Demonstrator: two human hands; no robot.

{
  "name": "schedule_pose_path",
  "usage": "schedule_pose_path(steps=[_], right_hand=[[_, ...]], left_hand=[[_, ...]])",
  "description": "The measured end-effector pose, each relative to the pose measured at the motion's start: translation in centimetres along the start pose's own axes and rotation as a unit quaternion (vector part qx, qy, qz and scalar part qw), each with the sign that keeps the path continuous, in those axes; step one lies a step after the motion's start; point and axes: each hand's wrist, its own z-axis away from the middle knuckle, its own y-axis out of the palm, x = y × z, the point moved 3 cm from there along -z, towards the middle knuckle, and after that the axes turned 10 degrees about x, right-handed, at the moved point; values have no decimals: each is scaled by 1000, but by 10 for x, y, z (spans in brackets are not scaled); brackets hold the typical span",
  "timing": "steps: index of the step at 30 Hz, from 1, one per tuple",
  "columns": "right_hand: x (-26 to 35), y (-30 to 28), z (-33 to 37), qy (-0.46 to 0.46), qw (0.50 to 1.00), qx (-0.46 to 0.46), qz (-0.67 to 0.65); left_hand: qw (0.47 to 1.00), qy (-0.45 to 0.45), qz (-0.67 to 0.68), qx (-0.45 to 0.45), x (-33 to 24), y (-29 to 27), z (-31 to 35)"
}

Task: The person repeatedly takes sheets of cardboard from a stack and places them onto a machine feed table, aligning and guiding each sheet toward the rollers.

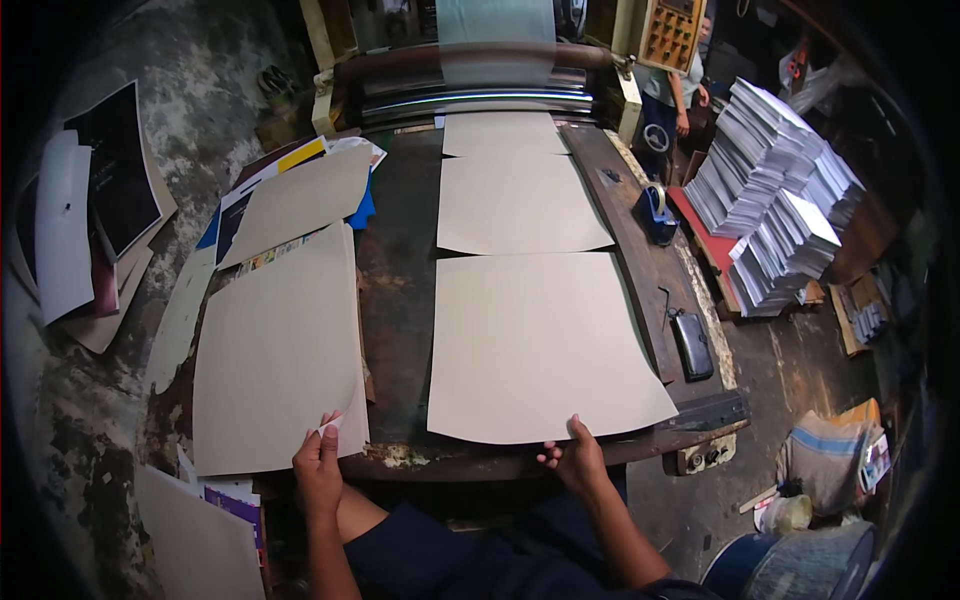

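Lap (pixel 450 560) up close, then three beige boards (pixel 522 205) lined up to the rollers (pixel 480 104), and a left-side stack (pixel 285 340) seemingly left to do. Left hand (pixel 322 462) pinches its corner; right hand (pixel 578 464) has a thumb on the nearest board (pixel 545 345), can't tell if clamped.

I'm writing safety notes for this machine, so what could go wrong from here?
The left hand pinches a near corner of the top sheet on the left-hand pile; that corner looks turned up, so it might crease. The right hand is at the near edge of the front sheet; an uneven push could skew it or ride it over the next sheet, whose edge lies close ahead.
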Motion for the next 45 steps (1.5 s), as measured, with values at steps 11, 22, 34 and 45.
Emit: schedule_pose_path(steps=[11, 22, 34, 45], right_hand=[[-4, -5, -55, -83, 995, -26, -46], [11, 48, 3, -36, 988, 135, 65], [-62, -28, 85, 6, 986, 42, 161], [-56, -3, 138, 23, 990, -15, 138]], left_hand=[[974, -5, 202, -99, -24, -10, 14], [914, 206, 26, 347, -81, 21, 33], [921, 16, -373, 112, 31, -22, -183], [930, 144, -207, 268, -22, -12, -18]])
